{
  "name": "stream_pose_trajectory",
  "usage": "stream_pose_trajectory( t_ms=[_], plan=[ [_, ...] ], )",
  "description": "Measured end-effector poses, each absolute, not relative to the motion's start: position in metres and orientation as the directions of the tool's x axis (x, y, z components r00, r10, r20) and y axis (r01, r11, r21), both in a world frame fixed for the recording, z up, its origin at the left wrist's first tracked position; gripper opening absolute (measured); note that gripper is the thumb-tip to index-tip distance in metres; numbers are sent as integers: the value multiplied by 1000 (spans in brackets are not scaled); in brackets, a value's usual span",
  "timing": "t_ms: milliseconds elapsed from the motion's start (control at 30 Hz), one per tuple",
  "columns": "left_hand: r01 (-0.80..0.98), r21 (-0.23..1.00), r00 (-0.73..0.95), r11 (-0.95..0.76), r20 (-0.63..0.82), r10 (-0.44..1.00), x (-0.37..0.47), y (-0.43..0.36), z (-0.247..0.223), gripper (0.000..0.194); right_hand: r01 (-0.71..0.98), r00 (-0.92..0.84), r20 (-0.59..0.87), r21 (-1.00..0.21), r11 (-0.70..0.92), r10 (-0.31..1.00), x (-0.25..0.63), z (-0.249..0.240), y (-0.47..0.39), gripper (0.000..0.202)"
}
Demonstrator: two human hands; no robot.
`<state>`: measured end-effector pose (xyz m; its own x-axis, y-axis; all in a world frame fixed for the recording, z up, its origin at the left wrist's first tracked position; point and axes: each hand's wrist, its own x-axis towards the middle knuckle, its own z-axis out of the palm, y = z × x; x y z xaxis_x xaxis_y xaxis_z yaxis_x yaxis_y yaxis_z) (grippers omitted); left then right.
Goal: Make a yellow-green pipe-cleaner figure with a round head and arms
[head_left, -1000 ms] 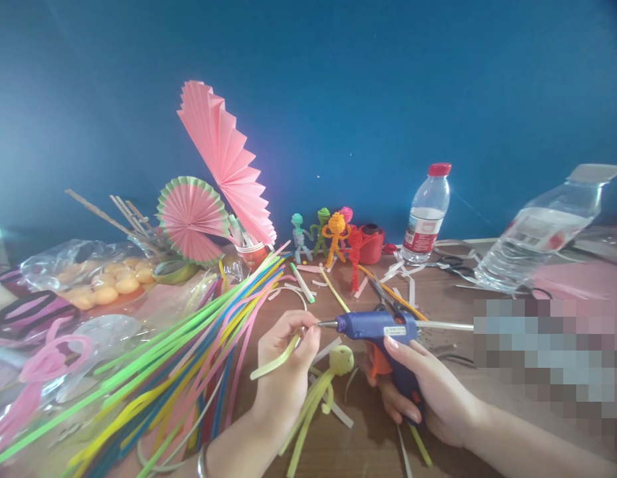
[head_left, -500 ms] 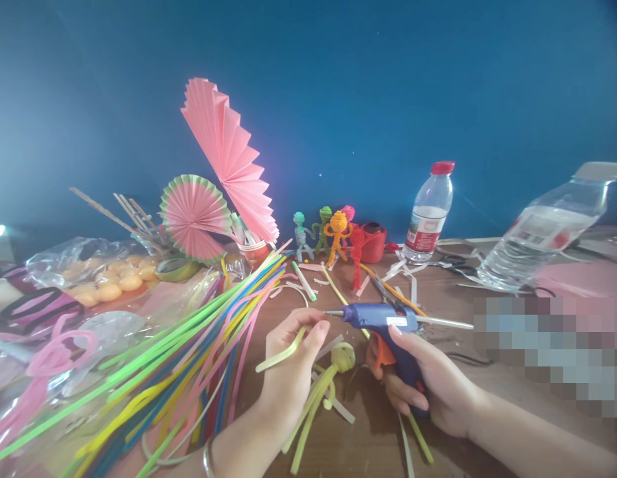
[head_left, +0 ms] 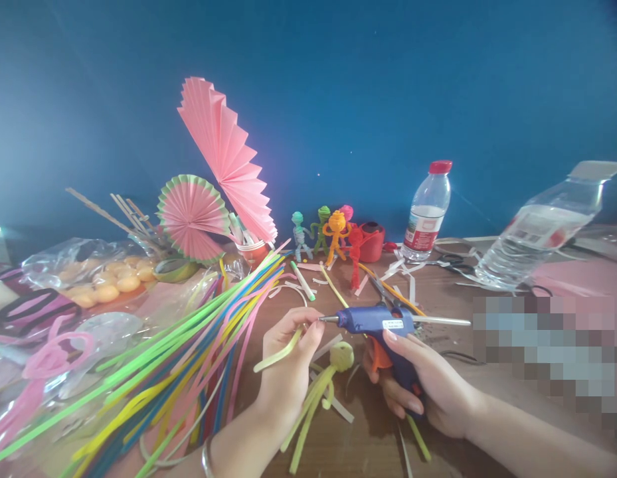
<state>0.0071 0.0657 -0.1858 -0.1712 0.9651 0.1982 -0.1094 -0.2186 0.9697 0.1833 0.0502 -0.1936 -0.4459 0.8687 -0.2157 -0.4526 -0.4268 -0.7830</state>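
Two hands are closed on things: my left hand (head_left: pixel 283 358) pinches a short pale-yellow pipe cleaner (head_left: pixel 277 354), and my right hand (head_left: pixel 430 385) wraps around the handle of a blue glue gun (head_left: pixel 372 320). Its metal nozzle (head_left: pixel 330 319) meets my left fingertips; whether they touch, I cannot tell. Between my forearms, a yellow-green pipe-cleaner figure (head_left: pixel 342 357) lies on the tabletop (head_left: pixel 360 448).
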Motion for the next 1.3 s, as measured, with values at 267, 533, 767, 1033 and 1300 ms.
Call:
stream_pose_trajectory(
  t_ms=[267,533,767,1033,1300],
  plan=[
    [-123,969,-87,-215,205,975,7,64,-180,4,-442,-477,-188,-793,-420,858,183,-193,52,33],
    [-77,985,-167,-154,139,976,15,64,-172,8,-415,-467,-270,-774,-478,842,185,-190,53,39],
    [-154,981,-161,-117,92,983,11,65,-178,10,-417,-462,-270,-775,-476,845,184,-191,53,39],
    [-87,978,-180,-188,170,969,8,67,-180,4,-435,-439,-236,-788,-435,867,182,-192,51,32],
    [-121,971,-142,-207,189,972,11,64,-174,3,-403,-481,-216,-807,-433,850,183,-193,52,37]
  ],
)
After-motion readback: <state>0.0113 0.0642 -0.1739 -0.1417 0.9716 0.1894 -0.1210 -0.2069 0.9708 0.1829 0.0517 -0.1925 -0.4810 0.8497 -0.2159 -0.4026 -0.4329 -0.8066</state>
